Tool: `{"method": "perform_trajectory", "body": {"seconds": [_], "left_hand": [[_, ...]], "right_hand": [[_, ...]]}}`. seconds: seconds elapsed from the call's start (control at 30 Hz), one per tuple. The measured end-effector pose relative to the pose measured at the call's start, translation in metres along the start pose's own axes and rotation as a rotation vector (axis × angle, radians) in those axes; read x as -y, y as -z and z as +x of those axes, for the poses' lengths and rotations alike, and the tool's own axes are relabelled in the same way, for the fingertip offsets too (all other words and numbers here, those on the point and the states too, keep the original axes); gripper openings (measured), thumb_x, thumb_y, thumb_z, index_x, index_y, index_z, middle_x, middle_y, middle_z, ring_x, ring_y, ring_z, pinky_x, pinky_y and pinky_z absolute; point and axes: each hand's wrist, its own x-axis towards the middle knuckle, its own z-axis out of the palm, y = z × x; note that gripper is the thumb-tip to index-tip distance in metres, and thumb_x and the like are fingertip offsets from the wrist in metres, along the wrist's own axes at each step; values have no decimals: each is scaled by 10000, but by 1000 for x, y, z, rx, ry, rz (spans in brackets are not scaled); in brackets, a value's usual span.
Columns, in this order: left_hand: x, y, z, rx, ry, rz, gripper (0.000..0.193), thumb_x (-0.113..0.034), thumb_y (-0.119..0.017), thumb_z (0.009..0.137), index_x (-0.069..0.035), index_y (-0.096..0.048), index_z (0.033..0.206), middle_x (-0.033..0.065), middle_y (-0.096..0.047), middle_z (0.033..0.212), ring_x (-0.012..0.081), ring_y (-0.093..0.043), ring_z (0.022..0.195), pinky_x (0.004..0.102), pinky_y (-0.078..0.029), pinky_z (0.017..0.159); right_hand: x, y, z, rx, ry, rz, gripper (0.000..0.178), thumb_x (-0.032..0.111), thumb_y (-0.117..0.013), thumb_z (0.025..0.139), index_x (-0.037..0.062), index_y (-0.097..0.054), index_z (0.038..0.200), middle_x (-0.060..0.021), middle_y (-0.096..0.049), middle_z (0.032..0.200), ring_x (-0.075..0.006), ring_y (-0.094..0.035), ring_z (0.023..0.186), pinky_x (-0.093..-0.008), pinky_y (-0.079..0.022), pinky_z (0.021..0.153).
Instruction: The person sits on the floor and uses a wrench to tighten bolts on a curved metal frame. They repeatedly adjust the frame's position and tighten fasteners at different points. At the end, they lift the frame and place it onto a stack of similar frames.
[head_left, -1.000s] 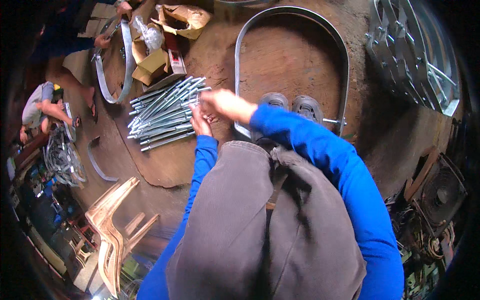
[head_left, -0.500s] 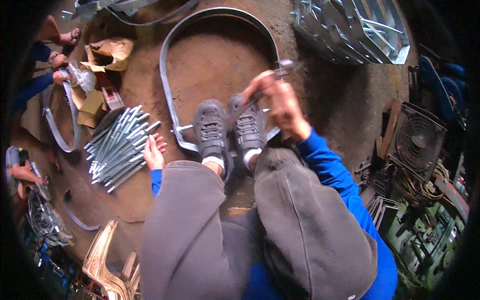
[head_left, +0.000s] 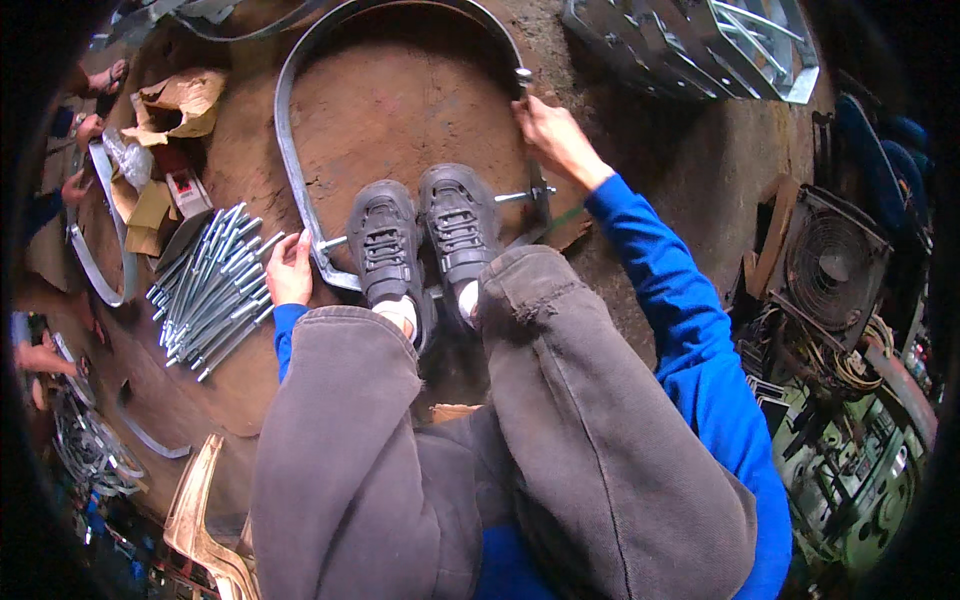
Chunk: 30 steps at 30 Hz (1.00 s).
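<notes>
A galvanized metal hoop (head_left: 288, 130) lies on the floor around my shoes, its rounded end away from me. A threaded rod (head_left: 333, 243) sticks through its left side, and another rod (head_left: 513, 197) through its right side. My left hand (head_left: 290, 270) is by the hoop's left corner, fingers curled together near the rod's outer end; what they pinch is hidden. My right hand (head_left: 555, 138) is closed at the hoop's right side around a hammer, whose small metal head (head_left: 523, 76) shows above the fingers; its handle is mostly hidden.
A heap of threaded rods (head_left: 215, 290) lies left of my left hand. Beyond it are a torn cardboard box (head_left: 180, 105) and another person's hands with a metal band (head_left: 85, 255). Stacked metal brackets (head_left: 690, 45) stand far right; a fan grille (head_left: 830, 260) sits at right.
My right hand has moved from above my shoes to the hoop's right side with the hammer. My left hand has closed in from the rod heap to the hoop's left corner. The view has shifted.
</notes>
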Motion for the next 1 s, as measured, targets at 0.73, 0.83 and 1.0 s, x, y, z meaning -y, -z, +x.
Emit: {"method": "perform_trajectory", "body": {"seconds": [0.73,0.83,1.0], "left_hand": [[-36,-11,-8,-36,-53,379,467,-398,-747,746,-63,-692,1067,162,-684,990,277,-654,934,365,-484,854],[-21,-1,-8,-48,-34,356,475,-435,-730,747,-86,-697,1067,159,-676,1009,298,-641,956,387,-472,873],[-17,-4,-10,-80,-55,406,485,-469,-721,743,-108,-702,1066,164,-663,1043,326,-607,1017,411,-436,931]], "right_hand": [[120,30,-169,-402,-583,749,206,-19,-539,884,-10,-626,1070,-88,-647,1014,-129,-599,852,-251,-483,766],[112,23,-169,-404,-518,884,166,-3,-535,893,-10,-637,1024,-116,-646,1025,-144,-600,846,-262,-482,763],[87,97,-113,-204,-282,592,167,115,-587,820,40,-592,969,-106,-624,876,-256,-611,819,-345,-485,730]]}}
